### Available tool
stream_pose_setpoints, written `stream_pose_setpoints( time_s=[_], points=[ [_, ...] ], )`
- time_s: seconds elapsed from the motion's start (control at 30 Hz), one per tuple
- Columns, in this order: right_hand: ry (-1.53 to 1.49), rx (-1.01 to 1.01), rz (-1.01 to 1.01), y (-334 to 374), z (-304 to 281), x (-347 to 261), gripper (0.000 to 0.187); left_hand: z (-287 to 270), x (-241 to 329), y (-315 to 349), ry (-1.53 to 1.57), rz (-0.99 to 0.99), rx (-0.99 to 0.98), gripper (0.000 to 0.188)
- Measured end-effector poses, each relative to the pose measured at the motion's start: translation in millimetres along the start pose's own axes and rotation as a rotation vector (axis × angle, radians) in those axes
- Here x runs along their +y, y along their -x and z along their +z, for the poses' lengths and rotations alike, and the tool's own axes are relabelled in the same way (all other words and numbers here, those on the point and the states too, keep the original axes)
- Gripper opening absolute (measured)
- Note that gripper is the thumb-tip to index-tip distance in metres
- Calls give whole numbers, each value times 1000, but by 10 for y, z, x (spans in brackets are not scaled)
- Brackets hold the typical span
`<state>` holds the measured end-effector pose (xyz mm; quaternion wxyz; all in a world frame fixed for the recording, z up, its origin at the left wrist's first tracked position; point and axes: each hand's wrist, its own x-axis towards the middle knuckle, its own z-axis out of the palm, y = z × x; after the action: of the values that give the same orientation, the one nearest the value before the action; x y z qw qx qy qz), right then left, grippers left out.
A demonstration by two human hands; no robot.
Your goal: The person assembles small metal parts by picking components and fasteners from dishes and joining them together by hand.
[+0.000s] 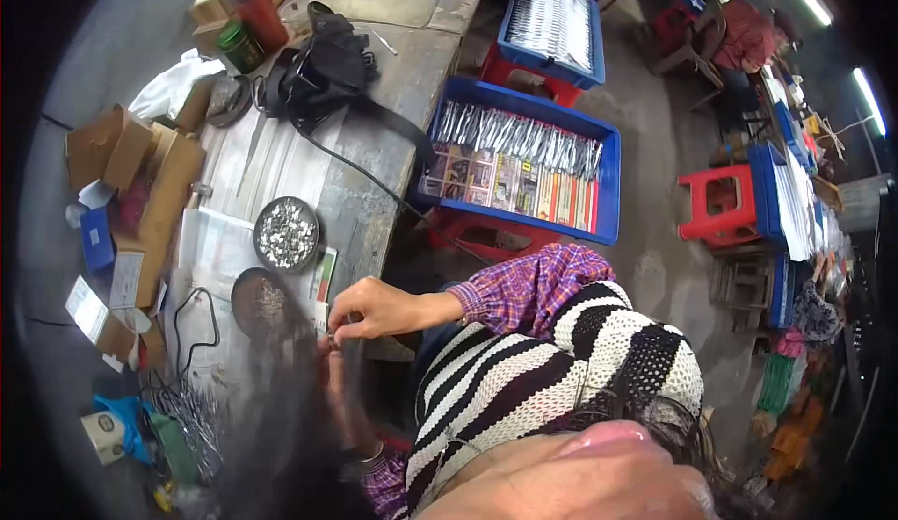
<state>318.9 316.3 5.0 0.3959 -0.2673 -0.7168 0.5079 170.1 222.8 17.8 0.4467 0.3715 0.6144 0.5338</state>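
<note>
My right hand point(374, 309), in a purple plaid sleeve, reaches over the near edge of the workbench with thumb and fingers pinched together. What lies in the pinch is too small to name. Just below it is my left hand point(339, 384), its fingers drawn together at the right fingertips; dark blurred hair covers part of it. A round dish point(286, 233) of small white and silvery pieces stands on the bench beyond the hands. Closer to them sits a dark dish point(254, 296) with small brownish bits, partly covered by the blur.
A black bag point(323, 66) with a strap lies on the workbench point(374, 197). Opened cardboard boxes point(154, 211) line its far side. Beside the bench, a blue crate point(613, 183) holds rows of packaged metal pieces. A red stool point(720, 204) stands farther right; thin metal rods point(196, 426) lie lower left.
</note>
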Motion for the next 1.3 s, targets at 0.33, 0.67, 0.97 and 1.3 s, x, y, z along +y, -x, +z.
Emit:
stream_pose_setpoints(
  time_s=[0.33,0.67,0.97,1.3],
  points=[
    [22,76,-47,22,46,66,19,93,-111,-12,41,67,-20,21],
    [-141,-27,178,23,47,48,21,163,-122,26,53,80,112,22],
    [-52,33,1,60,64,121,18,220,-126,51,48,36,150,24],
    [-234,23,113,63,43,119,17,242,-108,67,55,92,98,21]
  ],
)
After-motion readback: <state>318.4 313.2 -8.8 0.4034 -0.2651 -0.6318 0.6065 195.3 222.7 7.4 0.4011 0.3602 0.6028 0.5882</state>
